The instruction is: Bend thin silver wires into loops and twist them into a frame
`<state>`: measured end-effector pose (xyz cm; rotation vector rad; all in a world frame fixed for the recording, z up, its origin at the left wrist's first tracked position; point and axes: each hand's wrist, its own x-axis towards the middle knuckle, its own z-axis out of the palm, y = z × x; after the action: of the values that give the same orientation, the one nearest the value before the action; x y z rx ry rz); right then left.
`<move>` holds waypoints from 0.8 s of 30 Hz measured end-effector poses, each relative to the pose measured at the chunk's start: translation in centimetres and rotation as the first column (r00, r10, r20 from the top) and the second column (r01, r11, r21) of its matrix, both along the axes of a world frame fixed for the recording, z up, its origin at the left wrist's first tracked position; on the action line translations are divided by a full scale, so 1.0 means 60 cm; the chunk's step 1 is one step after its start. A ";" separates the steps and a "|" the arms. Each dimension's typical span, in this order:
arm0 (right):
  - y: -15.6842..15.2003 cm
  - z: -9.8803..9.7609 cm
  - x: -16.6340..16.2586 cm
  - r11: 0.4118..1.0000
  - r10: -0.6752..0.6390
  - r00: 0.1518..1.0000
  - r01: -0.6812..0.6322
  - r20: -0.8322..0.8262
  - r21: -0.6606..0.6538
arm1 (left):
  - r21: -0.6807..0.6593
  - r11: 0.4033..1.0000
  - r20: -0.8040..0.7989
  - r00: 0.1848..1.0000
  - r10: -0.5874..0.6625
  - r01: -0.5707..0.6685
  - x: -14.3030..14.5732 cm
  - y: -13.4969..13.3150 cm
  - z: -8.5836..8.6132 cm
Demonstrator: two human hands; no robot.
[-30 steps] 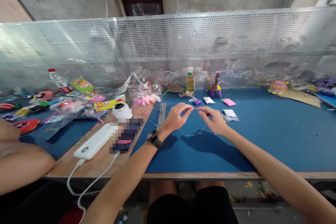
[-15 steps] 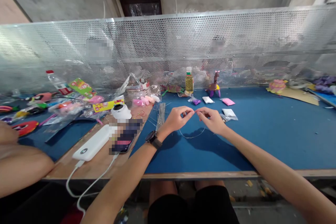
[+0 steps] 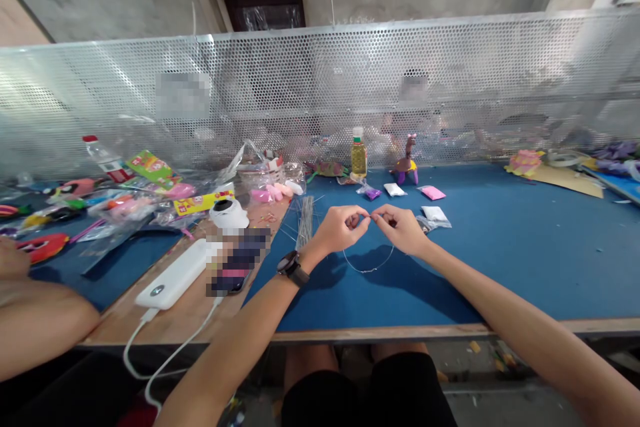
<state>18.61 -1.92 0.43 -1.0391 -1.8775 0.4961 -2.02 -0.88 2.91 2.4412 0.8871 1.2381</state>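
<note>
A thin silvery wire (image 3: 369,271) hangs in a curved loop below my two hands, with a twisted stretch at its lowest part. My left hand (image 3: 341,227) pinches one end between thumb and fingertips. Opposite it, my right hand (image 3: 401,229) pinches the other end, and the fingertips of both hands almost meet. The exact wire ends are hidden by the fingers. Left of my left hand lies a bundle of straight wires (image 3: 305,221). Just past my right hand is a small bag of white material (image 3: 434,215).
Farther back are purple (image 3: 371,193), white (image 3: 395,190) and pink (image 3: 433,193) packets, an oil-coloured bottle (image 3: 359,155) and a long-necked figure (image 3: 409,163). A power bank (image 3: 175,275) and phone (image 3: 240,260) lie left. Another person's arm (image 3: 45,300) rests far left.
The wire loop hangs slightly lower and looks a little rounder. Both hands keep their pinch, fingertips close together. The whole view has shifted slightly.
</note>
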 end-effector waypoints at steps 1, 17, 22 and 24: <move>-0.001 0.000 -0.001 1.000 -0.013 1.000 0.013 0.023 0.018 | 0.004 1.000 0.002 1.000 0.009 -0.009 0.001 0.000 0.000; -0.004 -0.002 -0.005 0.998 -0.035 0.991 0.026 0.133 0.064 | 0.023 1.000 -0.005 1.000 0.005 -0.005 -0.003 0.005 -0.005; 0.000 0.000 0.002 0.995 0.095 0.993 -0.092 0.074 -0.040 | 0.028 1.000 -0.027 1.000 -0.004 0.005 -0.005 0.006 -0.007; 0.001 -0.001 0.004 0.994 0.102 0.992 -0.098 0.077 -0.051 | 0.032 0.999 -0.030 0.999 -0.010 0.011 -0.005 0.006 -0.007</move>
<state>18.82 -1.86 0.40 -1.0128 -2.0045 0.5669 -2.32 -0.50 2.49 2.4920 0.8678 1.2243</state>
